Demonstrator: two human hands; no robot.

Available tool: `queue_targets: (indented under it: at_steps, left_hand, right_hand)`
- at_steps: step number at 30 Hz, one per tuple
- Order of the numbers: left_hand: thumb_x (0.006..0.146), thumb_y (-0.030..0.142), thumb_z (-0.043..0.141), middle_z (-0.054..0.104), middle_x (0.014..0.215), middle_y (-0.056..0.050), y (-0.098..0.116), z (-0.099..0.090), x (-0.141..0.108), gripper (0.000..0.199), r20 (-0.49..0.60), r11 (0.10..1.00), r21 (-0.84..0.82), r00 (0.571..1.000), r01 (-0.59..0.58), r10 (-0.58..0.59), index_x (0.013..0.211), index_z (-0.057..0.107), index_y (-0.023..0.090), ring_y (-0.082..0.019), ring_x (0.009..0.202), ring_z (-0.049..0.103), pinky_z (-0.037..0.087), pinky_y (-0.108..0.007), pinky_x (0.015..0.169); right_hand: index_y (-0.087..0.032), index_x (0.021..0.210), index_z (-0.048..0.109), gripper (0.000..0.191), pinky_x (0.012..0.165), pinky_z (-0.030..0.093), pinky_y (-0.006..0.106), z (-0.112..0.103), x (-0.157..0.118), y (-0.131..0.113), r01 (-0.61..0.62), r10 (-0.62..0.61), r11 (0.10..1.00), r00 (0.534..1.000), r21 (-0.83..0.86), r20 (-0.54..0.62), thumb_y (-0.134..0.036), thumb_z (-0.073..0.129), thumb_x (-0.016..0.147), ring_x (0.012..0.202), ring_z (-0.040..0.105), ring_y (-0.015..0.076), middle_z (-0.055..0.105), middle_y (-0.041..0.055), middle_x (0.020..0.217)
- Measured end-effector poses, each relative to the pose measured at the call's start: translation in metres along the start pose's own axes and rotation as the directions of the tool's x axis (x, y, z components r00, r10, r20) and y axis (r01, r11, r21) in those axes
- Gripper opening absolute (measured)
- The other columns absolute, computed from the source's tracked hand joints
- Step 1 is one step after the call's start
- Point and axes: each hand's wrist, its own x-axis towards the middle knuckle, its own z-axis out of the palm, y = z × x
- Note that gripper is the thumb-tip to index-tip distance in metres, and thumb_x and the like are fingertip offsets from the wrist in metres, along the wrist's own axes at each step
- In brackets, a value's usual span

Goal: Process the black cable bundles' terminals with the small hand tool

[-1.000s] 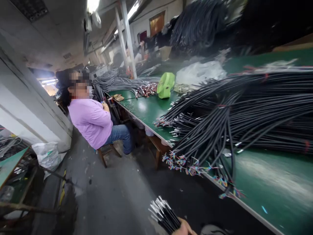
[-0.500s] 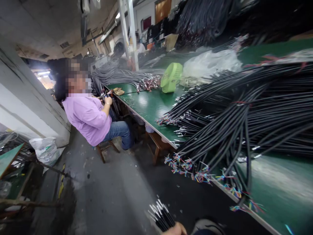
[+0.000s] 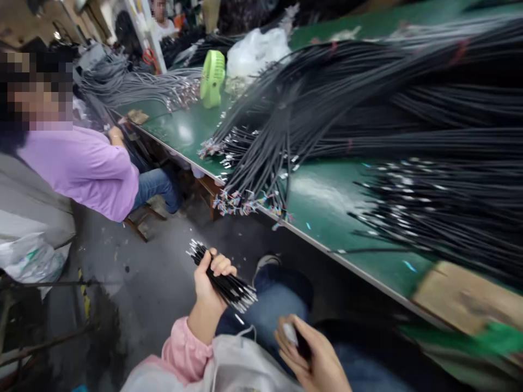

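Note:
My left hand (image 3: 214, 275) is closed round a bundle of short black cables (image 3: 235, 291) with silvery ends, held above the floor and my lap. Lower right, my right hand (image 3: 312, 348) is wrapped round a small dark object (image 3: 301, 344) with a pale metallic part; blur hides what it is. To the right of both hands, long black cables (image 3: 278, 125) lie in heaps on the green table (image 3: 327, 190), some with coloured wire ends hanging over its edge.
A seated person in a purple top (image 3: 90, 169) is at the left beside the table. A green fan (image 3: 212, 79), a clear plastic bag (image 3: 257, 51) and grey cables (image 3: 118, 81) stand or lie farther back. Cardboard (image 3: 466, 294) rests at the table's right front edge.
The view has swung right and down. My left hand and its cable bundle now show more fully, higher in the picture, and my right hand with the dark object has come into view.

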Motion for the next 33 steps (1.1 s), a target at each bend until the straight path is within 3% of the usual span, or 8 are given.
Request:
queue_targets:
  at_steps: [4, 9, 11, 14, 17, 22, 26, 33]
  left_hand:
    - [0.089, 0.019, 0.033, 0.018, 0.051, 0.007, -0.006, 0.006, -0.008, 0.018, -0.03, 0.996, 0.087, 0.999, 0.019, -0.017, 0.074, 0.039, 0.011, -0.001, 0.04, 0.027, 0.027, -0.013, 0.045]
    - [0.092, 0.022, 0.025, 0.018, 0.051, 0.007, -0.012, 0.015, -0.022, 0.023, 0.005, 0.993, 0.087, 0.997, 0.078, -0.079, 0.075, 0.038, 0.012, -0.001, 0.04, 0.027, 0.027, -0.013, 0.046]
    - [0.091, 0.021, 0.028, 0.019, 0.051, 0.007, -0.013, 0.011, -0.023, 0.02, 0.056, 0.992, 0.067, 0.992, 0.111, -0.115, 0.076, 0.038, 0.012, -0.002, 0.041, 0.028, 0.028, -0.014, 0.047]
    - [0.087, 0.018, 0.036, 0.023, 0.051, 0.007, -0.015, 0.003, -0.023, 0.011, 0.128, 0.988, 0.047, 0.98, 0.145, -0.15, 0.079, 0.039, 0.012, -0.002, 0.043, 0.031, 0.029, -0.014, 0.048]
    - [0.086, 0.016, 0.039, 0.024, 0.052, 0.007, -0.019, -0.003, -0.024, 0.007, 0.152, 0.985, 0.045, 0.973, 0.169, -0.174, 0.08, 0.04, 0.012, -0.002, 0.043, 0.033, 0.03, -0.014, 0.049]
    - [0.085, 0.014, 0.037, 0.021, 0.051, 0.007, -0.03, 0.003, -0.03, 0.008, 0.032, 0.979, 0.102, 0.983, 0.178, -0.182, 0.077, 0.04, 0.012, -0.002, 0.041, 0.029, 0.028, -0.015, 0.047]
    - [0.082, 0.016, 0.043, 0.015, 0.052, 0.006, -0.037, 0.01, -0.036, 0.012, -0.099, 0.95, 0.23, 0.977, 0.209, -0.191, 0.072, 0.039, 0.013, -0.002, 0.041, 0.022, 0.026, -0.015, 0.046]
    - [0.077, 0.016, 0.05, 0.017, 0.055, 0.004, -0.05, 0.0, -0.039, 0.009, -0.171, 0.857, 0.44, 0.962, 0.269, -0.214, 0.071, 0.046, 0.011, -0.003, 0.045, 0.021, 0.03, -0.018, 0.05]
  right_hand:
    - [-0.015, 0.052, 0.03, 0.061, 0.036, 0.012, 0.015, 0.023, -0.005, -0.018, 0.042, -0.043, 0.999, 0.997, 0.007, 0.063, -0.068, 0.059, 0.057, 0.037, 0.016, -0.0001, 0.023, -0.0062, 0.044]
    - [-0.014, 0.073, 0.046, 0.042, 0.034, 0.017, 0.017, 0.026, -0.018, -0.022, 0.407, -0.407, 0.891, 0.912, -0.201, 0.043, -0.056, 0.044, 0.079, 0.035, 0.024, 0.0037, 0.028, -0.0063, 0.042]
    - [-0.014, 0.081, 0.05, 0.029, 0.035, 0.024, 0.017, 0.025, -0.026, -0.024, 0.604, -0.642, 0.676, 0.764, -0.423, 0.065, -0.041, 0.04, 0.086, 0.035, 0.031, 0.0047, 0.035, -0.0048, 0.043]
    - [-0.014, 0.09, 0.052, 0.014, 0.045, 0.036, 0.016, 0.023, -0.037, -0.026, 0.733, -0.863, 0.148, 0.423, -0.664, 0.275, -0.022, 0.04, 0.088, 0.043, 0.048, 0.005, 0.056, 0.0002, 0.059]
    - [-0.012, 0.106, 0.047, 0.02, 0.052, 0.04, 0.017, 0.02, -0.041, -0.023, 0.727, -0.829, -0.119, 0.303, -0.677, 0.471, -0.016, 0.039, 0.088, 0.049, 0.055, 0.0062, 0.062, 0.0025, 0.069]
    - [-0.007, 0.112, 0.045, 0.026, 0.047, 0.039, 0.02, 0.014, -0.038, -0.015, 0.687, -0.798, -0.196, 0.303, -0.7, 0.521, -0.011, 0.037, 0.088, 0.048, 0.055, 0.0098, 0.062, 0.0053, 0.067]
    - [-0.01, 0.108, 0.051, 0.024, 0.051, 0.042, 0.017, 0.007, -0.038, -0.015, 0.733, -0.823, -0.092, 0.325, -0.674, 0.466, -0.014, 0.039, 0.087, 0.051, 0.056, 0.0087, 0.063, 0.0043, 0.071]
    - [-0.012, 0.09, 0.063, 0.036, 0.047, 0.037, 0.019, -0.023, -0.035, -0.014, 0.624, -0.542, 0.577, 0.775, -0.527, 0.324, -0.041, 0.043, 0.083, 0.049, 0.046, 0.0102, 0.054, 0.002, 0.057]
